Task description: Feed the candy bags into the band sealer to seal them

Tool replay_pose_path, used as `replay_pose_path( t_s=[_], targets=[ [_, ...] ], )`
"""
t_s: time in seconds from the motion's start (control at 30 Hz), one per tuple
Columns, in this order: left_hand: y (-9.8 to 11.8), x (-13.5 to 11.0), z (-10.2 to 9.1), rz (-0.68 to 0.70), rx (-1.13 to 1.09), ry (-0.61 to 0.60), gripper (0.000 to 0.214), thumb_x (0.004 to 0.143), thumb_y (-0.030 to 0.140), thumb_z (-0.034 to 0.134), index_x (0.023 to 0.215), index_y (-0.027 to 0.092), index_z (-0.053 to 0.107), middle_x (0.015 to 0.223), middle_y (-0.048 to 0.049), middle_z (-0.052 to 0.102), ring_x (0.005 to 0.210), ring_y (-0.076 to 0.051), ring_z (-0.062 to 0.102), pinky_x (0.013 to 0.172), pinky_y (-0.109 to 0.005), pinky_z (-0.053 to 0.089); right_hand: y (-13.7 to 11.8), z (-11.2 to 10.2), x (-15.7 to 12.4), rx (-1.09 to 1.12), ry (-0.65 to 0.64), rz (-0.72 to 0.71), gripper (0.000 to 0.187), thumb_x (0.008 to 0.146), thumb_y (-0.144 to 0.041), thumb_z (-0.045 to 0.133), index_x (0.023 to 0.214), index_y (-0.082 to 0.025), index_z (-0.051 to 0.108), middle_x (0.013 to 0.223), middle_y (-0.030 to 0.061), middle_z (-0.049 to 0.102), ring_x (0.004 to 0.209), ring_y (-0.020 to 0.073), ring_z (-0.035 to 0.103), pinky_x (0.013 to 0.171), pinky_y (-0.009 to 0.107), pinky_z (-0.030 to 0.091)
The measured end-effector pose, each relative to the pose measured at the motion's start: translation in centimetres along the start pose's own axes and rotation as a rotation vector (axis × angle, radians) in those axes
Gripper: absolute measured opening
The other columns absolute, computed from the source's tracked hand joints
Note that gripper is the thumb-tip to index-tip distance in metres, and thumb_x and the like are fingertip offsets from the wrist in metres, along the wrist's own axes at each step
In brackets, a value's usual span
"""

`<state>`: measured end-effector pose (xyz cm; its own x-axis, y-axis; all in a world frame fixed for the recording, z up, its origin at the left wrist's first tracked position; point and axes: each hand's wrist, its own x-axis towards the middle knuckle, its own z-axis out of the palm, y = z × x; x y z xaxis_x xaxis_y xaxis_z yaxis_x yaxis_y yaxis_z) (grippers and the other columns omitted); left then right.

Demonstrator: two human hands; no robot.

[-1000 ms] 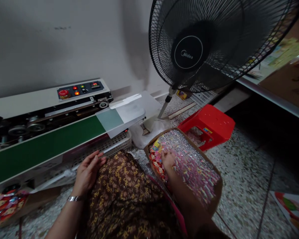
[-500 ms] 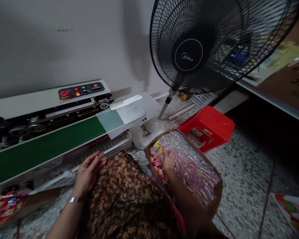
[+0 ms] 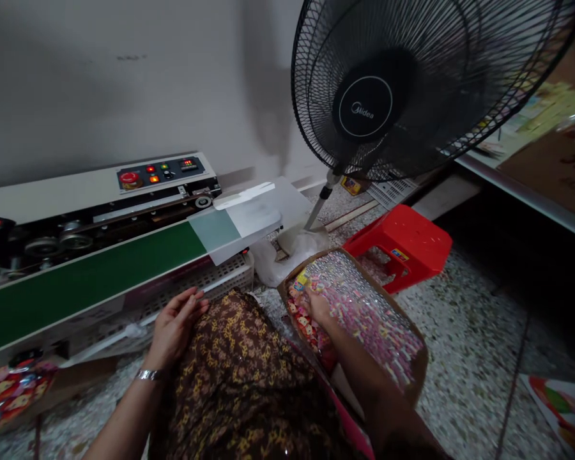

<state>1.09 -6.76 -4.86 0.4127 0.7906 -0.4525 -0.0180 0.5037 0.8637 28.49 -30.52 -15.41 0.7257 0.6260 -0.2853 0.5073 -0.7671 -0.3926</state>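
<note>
My left hand (image 3: 176,322), with a metal watch band at the wrist, rests at the edge of the brown floral cloth (image 3: 230,364) over my lap. Its fingers are stretched out and hold nothing. Into a cardboard box (image 3: 419,377) on my right reaches my right hand (image 3: 320,308). Its fingers are curled at a small yellow packet (image 3: 301,281), and the fingertips are partly hidden. Shiny pink and silver packets (image 3: 364,306) fill most of the box in dense rows. Red packets with cartoon faces (image 3: 306,322) lie along its left side.
A machine with a green conveyor belt (image 3: 100,268) and lit control panel (image 3: 165,172) runs along the left. The black fan (image 3: 364,105) stands ahead, a red stool (image 3: 402,239) beyond the box. A white basket (image 3: 230,281) sits under the belt; another box of packets (image 3: 14,396) is lower left.
My right hand has shifted slightly left within the box, its fingers now curled at the yellow packet. My left hand has barely moved, its fingers a little closer together.
</note>
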Motion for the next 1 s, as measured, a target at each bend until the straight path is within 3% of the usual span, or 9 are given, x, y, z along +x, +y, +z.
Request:
replay_pose_path(
  t_s=[0.1, 0.17, 0.27, 0.37, 0.47, 0.57, 0.73, 0.87, 1.0],
  targets=[
    [0.7, -0.4, 2.4, 0.069, 0.159, -0.032, 0.044, 0.062, 0.035, 0.073, 0.101, 0.019, 0.062, 0.102, -0.0077, 0.065, 0.082, -0.020, 0.063, 0.077, -0.033, 0.050, -0.9, -5.4, 1.3, -0.072, -0.081, -0.135, 0.028, 0.075, -0.033, 0.059, 0.100, -0.020, 0.059, 0.082, 0.0039, 0.066, 0.072, 0.0168, 0.058, 0.061, 0.021, 0.035],
    [1.3, -0.9, 5.3, 0.174, 0.267, -0.152, 0.044, 0.061, 0.033, 0.073, 0.101, 0.019, 0.064, 0.105, -0.0088, 0.065, 0.095, -0.023, 0.060, 0.088, -0.035, 0.044, -3.1, -9.7, 1.9, -0.040, -0.126, -0.306, 0.027, 0.073, -0.036, 0.061, 0.094, -0.019, 0.060, 0.077, 0.0013, 0.065, 0.069, 0.0154, 0.056, 0.062, 0.020, 0.035],
    [1.8, -1.7, 10.1, 0.321, 0.326, -0.396, 0.058, 0.052, 0.024, 0.079, 0.107, 0.020, 0.062, 0.116, -0.0095, 0.060, 0.110, -0.024, 0.052, 0.098, -0.034, 0.035, -8.8, -15.2, 2.0, 0.068, -0.266, -0.586, 0.030, 0.072, -0.041, 0.061, 0.092, -0.019, 0.061, 0.071, -0.0026, 0.062, 0.064, 0.0131, 0.054, 0.061, 0.019, 0.036],
    [2.3, -1.6, 12.8, 0.337, 0.273, -0.523, 0.066, 0.047, 0.020, 0.081, 0.109, 0.017, 0.061, 0.104, -0.0093, 0.065, 0.098, -0.025, 0.059, 0.090, -0.034, 0.041, -15.0, -17.6, 1.3, 0.218, -0.360, -0.727, 0.033, 0.067, -0.039, 0.065, 0.093, -0.019, 0.062, 0.072, -0.0038, 0.061, 0.066, 0.0125, 0.055, 0.062, 0.020, 0.040],
    [2.9, -0.8, 12.3, 0.253, 0.145, -0.490, 0.040, 0.056, 0.025, 0.076, 0.093, 0.013, 0.064, 0.084, -0.0071, 0.068, 0.077, -0.022, 0.063, 0.075, -0.033, 0.048, -18.7, -16.2, 1.1, 0.517, -0.255, -0.741, 0.043, 0.067, -0.036, 0.066, 0.106, -0.021, 0.056, 0.091, -0.0007, 0.060, 0.071, 0.0114, 0.056, 0.063, 0.021, 0.043],
    [3.6, 0.0, 10.2, 0.204, -0.064, -0.337, 0.040, 0.060, 0.026, 0.075, 0.095, 0.014, 0.061, 0.091, -0.0078, 0.068, 0.078, -0.020, 0.064, 0.072, -0.032, 0.050, -20.2, -12.1, 1.5, 0.802, -0.113, -0.599, 0.059, 0.064, -0.034, 0.070, 0.116, -0.023, 0.045, 0.103, 0.0033, 0.054, 0.076, 0.0112, 0.056, 0.062, 0.021, 0.047],
    [5.0, 0.6, 7.6, 0.224, -0.194, -0.137, 0.044, 0.055, 0.025, 0.078, 0.093, 0.015, 0.061, 0.090, -0.0087, 0.069, 0.081, -0.022, 0.064, 0.073, -0.031, 0.050, -22.3, -6.2, 2.0, 0.926, -0.236, -0.569, 0.046, 0.068, -0.034, 0.067, 0.106, -0.021, 0.045, 0.084, 0.0011, 0.058, 0.071, 0.0122, 0.058, 0.062, 0.023, 0.049],
    [6.1, 0.9, 6.5, 0.198, -0.292, -0.126, 0.042, 0.062, 0.034, 0.073, 0.097, 0.014, 0.061, 0.093, -0.0097, 0.069, 0.080, -0.021, 0.064, 0.072, -0.031, 0.050, -24.3, -5.5, 2.4, 0.898, -0.231, -0.598, 0.043, 0.074, -0.035, 0.061, 0.111, -0.021, 0.044, 0.085, 0.0026, 0.062, 0.073, 0.0144, 0.060, 0.066, 0.026, 0.051],
    [6.5, 1.9, 5.4, 0.238, -0.323, -0.091, 0.041, 0.063, 0.031, 0.073, 0.099, 0.014, 0.059, 0.097, -0.0095, 0.068, 0.080, -0.019, 0.064, 0.072, -0.029, 0.050, -25.6, -5.3, 2.9, 0.955, -0.265, -0.595, 0.042, 0.077, -0.037, 0.057, 0.113, -0.021, 0.043, 0.089, 0.0039, 0.063, 0.077, 0.0155, 0.062, 0.070, 0.028, 0.051]
  ],
)
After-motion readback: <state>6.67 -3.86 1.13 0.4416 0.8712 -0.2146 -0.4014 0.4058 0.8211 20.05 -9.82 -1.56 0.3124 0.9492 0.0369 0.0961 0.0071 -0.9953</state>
